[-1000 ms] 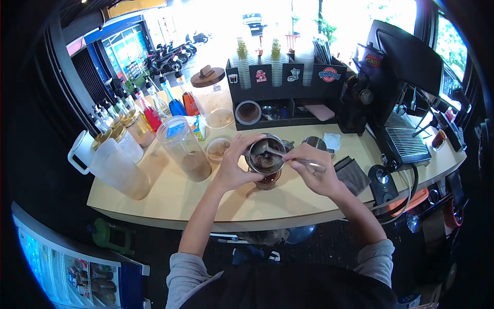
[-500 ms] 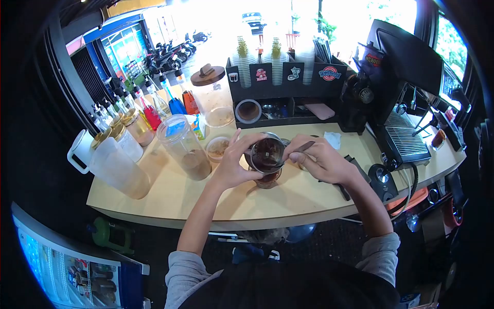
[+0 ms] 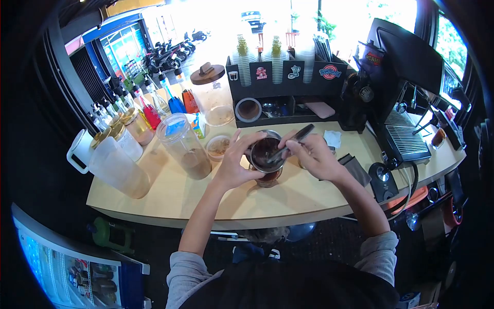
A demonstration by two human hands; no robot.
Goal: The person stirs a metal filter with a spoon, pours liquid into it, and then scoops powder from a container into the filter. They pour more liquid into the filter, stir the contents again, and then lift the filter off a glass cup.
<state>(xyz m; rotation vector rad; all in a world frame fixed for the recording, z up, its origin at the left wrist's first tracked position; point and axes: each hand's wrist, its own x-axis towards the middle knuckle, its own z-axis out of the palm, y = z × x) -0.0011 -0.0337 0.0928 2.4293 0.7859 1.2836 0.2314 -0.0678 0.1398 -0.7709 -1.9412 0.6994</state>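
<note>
My left hand is wrapped round the side of a metal cup, which is tilted over a glass on the counter. Dark contents show inside the cup. My right hand grips a spoon by its dark handle, and the spoon's lower end is inside the cup. Just left of my left hand stands a small bowl with brown contents. A tall clear container of brown powder is farther left.
Jars, a pitcher and syrup bottles line the counter's left side. Behind is a black organizer with stacked cups. A grinder, an espresso machine and a dark folded cloth are at right.
My right hand has turned and raised the spoon's handle, with the spoon's tip now deeper across the cup. The cup is slightly less tilted. My left hand has barely moved.
</note>
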